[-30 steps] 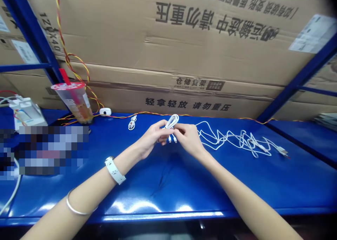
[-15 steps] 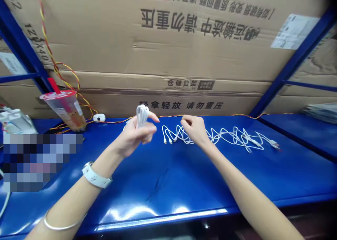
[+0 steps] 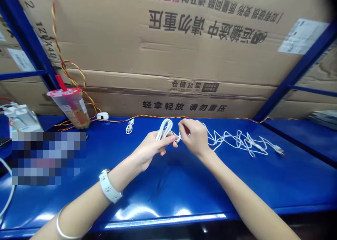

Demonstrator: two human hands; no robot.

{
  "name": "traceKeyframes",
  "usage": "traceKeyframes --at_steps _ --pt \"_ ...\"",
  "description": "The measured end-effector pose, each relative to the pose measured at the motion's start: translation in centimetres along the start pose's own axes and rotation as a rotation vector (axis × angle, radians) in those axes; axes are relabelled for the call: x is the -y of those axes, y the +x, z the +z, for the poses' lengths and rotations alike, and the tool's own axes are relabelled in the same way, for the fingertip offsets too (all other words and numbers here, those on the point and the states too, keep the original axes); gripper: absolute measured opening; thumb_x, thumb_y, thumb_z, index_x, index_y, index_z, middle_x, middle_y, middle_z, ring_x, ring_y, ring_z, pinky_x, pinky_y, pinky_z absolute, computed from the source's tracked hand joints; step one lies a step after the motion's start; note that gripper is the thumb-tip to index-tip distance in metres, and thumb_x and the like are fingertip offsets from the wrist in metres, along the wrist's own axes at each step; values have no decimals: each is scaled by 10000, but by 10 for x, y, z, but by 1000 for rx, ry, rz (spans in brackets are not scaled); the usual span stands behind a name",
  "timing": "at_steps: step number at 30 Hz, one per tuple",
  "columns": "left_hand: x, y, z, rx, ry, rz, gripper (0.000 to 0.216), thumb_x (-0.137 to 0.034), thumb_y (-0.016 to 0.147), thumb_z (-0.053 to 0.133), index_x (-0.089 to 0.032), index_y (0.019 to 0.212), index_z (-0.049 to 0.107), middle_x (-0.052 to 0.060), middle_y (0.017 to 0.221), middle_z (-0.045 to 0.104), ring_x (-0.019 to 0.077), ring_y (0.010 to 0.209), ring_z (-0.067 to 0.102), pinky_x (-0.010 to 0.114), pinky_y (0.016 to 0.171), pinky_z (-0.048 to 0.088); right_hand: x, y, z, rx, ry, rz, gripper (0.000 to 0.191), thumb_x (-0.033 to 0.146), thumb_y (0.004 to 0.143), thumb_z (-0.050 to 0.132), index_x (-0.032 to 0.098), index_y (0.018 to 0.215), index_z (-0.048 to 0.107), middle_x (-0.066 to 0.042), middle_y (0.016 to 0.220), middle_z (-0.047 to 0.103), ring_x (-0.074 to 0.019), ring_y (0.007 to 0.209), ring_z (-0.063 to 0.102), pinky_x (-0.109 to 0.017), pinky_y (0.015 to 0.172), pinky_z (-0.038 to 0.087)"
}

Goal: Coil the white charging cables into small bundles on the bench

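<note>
Left hand is curled with the thumb pressed over the fingers, pinching a small upright white cable coil that stands above the fingers. Right hand sits just to the right of it, its fingers bent downward and bunched close together at the thin white wire near the small connector heads; whether those fingers actually grip the wire, I cannot tell, since the hand hides it. From there the white cable runs right across the glossy blue shelf top in loose, crossing loops, ending at a white USB plug far to the right. Left of the hands, near the far edge, lies a small white coiled item. A twisted red-and-yellow wire follows the far edge, passing a small white device and a plastic cup with a red straw. Large printed cardboard boxes stand behind, between blue steel uprights. A white wristband and a silver bangle circle the left arm, and part of the far left is pixelated
</note>
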State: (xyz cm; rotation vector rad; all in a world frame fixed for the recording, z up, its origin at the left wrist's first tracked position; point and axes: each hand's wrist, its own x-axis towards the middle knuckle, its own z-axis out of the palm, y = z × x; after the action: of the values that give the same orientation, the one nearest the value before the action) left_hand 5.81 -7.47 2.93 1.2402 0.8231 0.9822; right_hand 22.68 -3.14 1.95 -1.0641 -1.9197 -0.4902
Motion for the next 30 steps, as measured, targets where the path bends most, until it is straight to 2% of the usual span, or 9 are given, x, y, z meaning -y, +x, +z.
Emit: traceKeyframes --at_steps 3,5,7,10,13,15,20,25,30 --pt "-9 3 -13 1 -30 -2 234 -352 746 673 -143 846 642 -9 685 594 17 441 310 189 463 292 -7 5 -4 0 5 -66 220 195 889 451 171 708 574 -16 602 572 -131 551 453 -272 620 313" --pt "-17 4 -31 72 21 -51 201 -322 743 670 -143 831 641 -35 630 541 11 425 271 185 457 271 -11 6 -8 47 26 -175 219 181 896 446 168 722 578 -20 627 584 -131 578 461 -275 628 312" --pt "-22 1 -50 196 183 -145 209 -327 737 671 -137 822 649 -25 602 526 38 461 361 188 452 250 -11 3 -11 136 41 -328 224 156 897 441 166 718 575 -17 628 577 -130 590 448 -280 616 296" --pt "-18 -10 -72 256 456 -198 233 -354 745 642 -125 782 664 3 589 547 90 541 458 200 475 281 -6 -13 -13 254 32 -599 242 99 878 435 157 675 553 -9 584 520 -129 566 393 -287 590 271" --pt "-1 -26 -73 361 587 -237 214 -340 761 604 -131 752 650 7 627 576 107 563 489 220 541 346 0 -32 -13 341 32 -830 225 69 875 430 138 709 564 -13 610 507 -130 579 383 -285 609 294" --pt "11 -34 -66 356 636 -225 195 -333 770 581 -146 740 626 -15 582 541 112 555 475 224 563 357 0 -41 -13 370 29 -905 204 75 890 429 127 763 580 -19 645 518 -130 593 393 -286 620 308" --pt "25 -44 -48 172 749 -181 200 -339 777 562 -169 672 559 -18 613 534 121 579 435 227 545 308 -6 -48 -15 378 14 -913 211 89 907 422 136 785 587 -27 659 529 -135 600 414 -291 608 307" --pt "33 -50 -47 36 806 -88 245 -361 770 587 -171 621 548 -5 616 549 136 607 414 239 573 295 -8 -55 -11 442 47 -857 238 91 918 383 137 793 580 -38 674 546 -139 609 425 -299 620 303" --pt "30 -53 -52 -20 562 -114 240 -387 696 694 -183 813 643 6 723 580 136 629 443 227 542 300 -7 -61 -6 513 63 -727 274 95 923 387 153 710 550 -21 631 548 -132 597 421 -296 629 301"
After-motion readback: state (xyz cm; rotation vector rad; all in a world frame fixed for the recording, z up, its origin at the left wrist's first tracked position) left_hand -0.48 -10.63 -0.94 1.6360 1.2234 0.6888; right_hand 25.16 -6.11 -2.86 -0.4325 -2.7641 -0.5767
